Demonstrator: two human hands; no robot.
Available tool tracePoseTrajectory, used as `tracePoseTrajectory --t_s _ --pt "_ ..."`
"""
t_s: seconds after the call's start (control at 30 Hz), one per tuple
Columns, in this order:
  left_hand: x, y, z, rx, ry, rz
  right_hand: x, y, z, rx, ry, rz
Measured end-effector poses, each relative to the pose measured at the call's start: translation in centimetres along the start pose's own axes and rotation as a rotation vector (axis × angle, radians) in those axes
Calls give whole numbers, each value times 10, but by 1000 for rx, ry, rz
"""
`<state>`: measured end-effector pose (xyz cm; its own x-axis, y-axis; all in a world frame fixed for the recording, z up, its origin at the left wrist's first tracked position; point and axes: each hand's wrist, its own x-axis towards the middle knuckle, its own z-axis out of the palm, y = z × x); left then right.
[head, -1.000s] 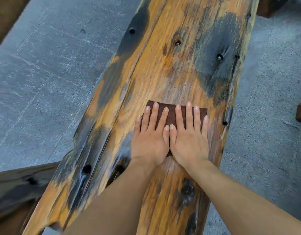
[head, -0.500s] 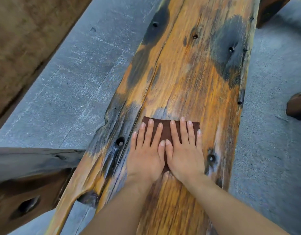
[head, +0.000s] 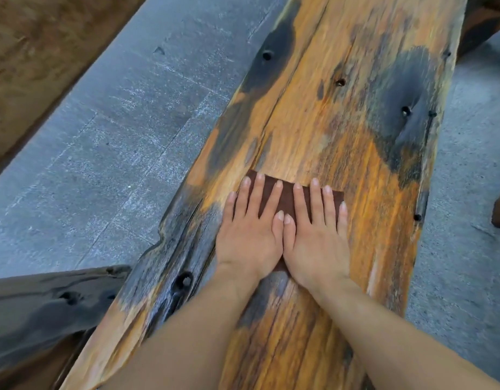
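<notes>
The left hand and the right hand lie side by side, thumbs touching. Each grip is loose and flat, with straight fingers pressing on the brown sheet. The sheet lies in the middle of the big orange and black plank, above the gray floor.

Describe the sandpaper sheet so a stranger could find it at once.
Find the long orange plank with black patches. On it, the left hand and right hand press flat, side by side. The sandpaper sheet lies beneath them: the only plain dark reddish-brown rectangle.
</notes>
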<state>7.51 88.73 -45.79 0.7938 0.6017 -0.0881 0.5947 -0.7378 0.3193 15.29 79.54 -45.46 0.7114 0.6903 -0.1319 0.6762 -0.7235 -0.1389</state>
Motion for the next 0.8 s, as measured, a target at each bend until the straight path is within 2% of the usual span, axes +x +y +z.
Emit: tracePoseTrajectory --t_s 0.4,0.8 --pt "128 17 -7 22 -31 7 123 27 -19 -2 23 -16" --pt "205 4 -20 21 -82 -60 211 22 -28 -25 15 -69"
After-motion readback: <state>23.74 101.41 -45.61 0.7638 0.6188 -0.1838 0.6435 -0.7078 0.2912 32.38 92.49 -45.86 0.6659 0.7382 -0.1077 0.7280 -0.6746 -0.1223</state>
